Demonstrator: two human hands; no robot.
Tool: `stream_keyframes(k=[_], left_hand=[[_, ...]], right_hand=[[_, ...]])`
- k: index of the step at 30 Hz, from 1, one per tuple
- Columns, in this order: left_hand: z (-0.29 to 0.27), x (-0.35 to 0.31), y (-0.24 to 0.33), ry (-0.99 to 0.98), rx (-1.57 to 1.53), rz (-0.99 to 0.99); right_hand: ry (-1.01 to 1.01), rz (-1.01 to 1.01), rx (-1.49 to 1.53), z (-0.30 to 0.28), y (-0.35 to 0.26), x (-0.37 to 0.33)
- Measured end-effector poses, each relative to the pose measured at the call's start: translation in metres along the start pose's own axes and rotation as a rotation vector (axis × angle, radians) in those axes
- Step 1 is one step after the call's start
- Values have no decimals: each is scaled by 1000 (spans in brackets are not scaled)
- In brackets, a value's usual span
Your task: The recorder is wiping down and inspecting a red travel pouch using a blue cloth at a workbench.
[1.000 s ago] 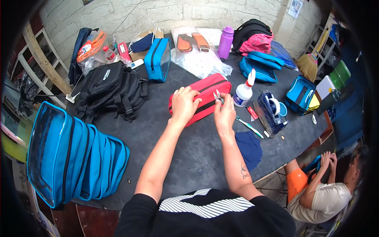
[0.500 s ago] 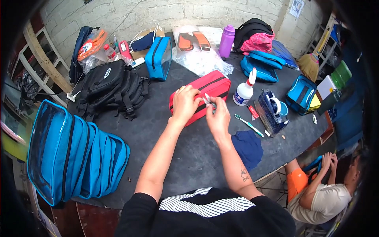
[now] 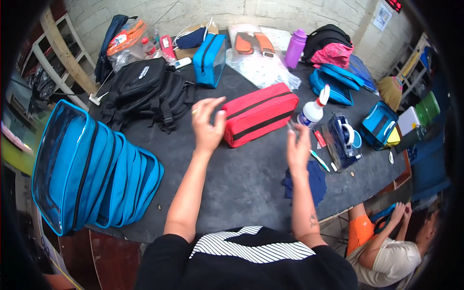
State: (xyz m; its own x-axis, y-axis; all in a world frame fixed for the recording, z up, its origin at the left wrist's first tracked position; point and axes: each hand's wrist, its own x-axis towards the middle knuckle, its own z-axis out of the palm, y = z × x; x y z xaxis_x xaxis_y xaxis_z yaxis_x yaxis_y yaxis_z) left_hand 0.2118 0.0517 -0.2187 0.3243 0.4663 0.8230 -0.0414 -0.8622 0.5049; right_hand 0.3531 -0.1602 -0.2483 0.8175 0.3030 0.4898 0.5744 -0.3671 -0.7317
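A red zippered pouch [image 3: 270,100] with black bands stands on the dark table, between my two hands. My left hand [image 3: 207,126] is off its left end, fingers spread and curved, holding nothing. At the right end of the pouch, apart from it, my right hand [image 3: 298,147] is closed round small metal snips [image 3: 291,126]; only a bit of them shows above the fingers. Just beyond that hand stands a white spray bottle [image 3: 311,114]. Under the right wrist lies a crumpled navy cloth [image 3: 314,181], partly covered by the forearm.
A stack of blue clear-sided bags [image 3: 104,169] fills the left side, with black backpacks [image 3: 140,96] behind it. A blue pouch [image 3: 205,65], plastic sheet [image 3: 270,67] and purple bottle [image 3: 295,48] stand farther back. A tape dispenser [image 3: 340,142] is at right; a person [image 3: 386,251] sits beyond the edge.
Both hands have let go of the red pouch and moved apart, the left to its left end, the right toward the spray bottle with the snips. The whole view has shifted slightly.
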Motion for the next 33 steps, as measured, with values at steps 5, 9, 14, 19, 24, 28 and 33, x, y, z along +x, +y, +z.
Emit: stream_keyframes(k=[5, 9, 14, 19, 24, 28, 33], left_hand=[[-30, -79, -37, 250, -95, -526], [-8, -105, -19, 52, -133, -529], [14, -89, -10, -317, -149, -369], [11, -72, -36, -255, -671, -468], [-2, -60, -28, -169, -721, -499], [0, -49, -31, -136, -572, -420], [0, -32, -54, -232, -288, -733]], right_hand=[[-151, 87, -737, -18, 97, -14], [-21, -132, -131, 12, 82, 42], [-312, 274, 576, 64, 95, 76], [-290, 76, 823, 37, 56, 66], [-219, -20, 914, 19, 31, 57], [-207, -15, 841, 16, 29, 55], [-232, 217, 740, 29, 56, 57]])
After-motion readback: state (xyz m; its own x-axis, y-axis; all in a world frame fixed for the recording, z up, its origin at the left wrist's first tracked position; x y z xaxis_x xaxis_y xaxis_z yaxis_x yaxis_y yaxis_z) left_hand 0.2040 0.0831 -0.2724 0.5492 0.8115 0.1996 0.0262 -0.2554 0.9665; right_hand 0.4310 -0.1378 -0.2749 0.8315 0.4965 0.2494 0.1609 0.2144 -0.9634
